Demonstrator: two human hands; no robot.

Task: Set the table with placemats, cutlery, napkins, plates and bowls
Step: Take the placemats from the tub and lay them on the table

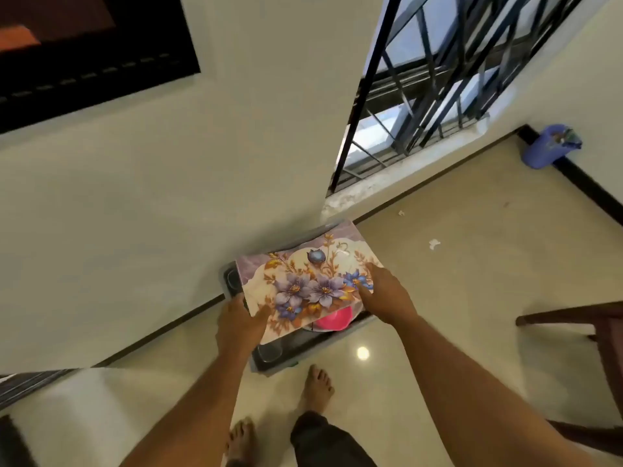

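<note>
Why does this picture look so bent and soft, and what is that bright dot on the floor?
Head view: the wide-angle lens bends the window bars; everything is slightly blurred; the dot is glare on the glossy floor, near the floral placemat.

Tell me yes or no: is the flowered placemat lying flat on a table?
No, both the left hand and the right hand hold the placemat above a bin on the floor.
</note>
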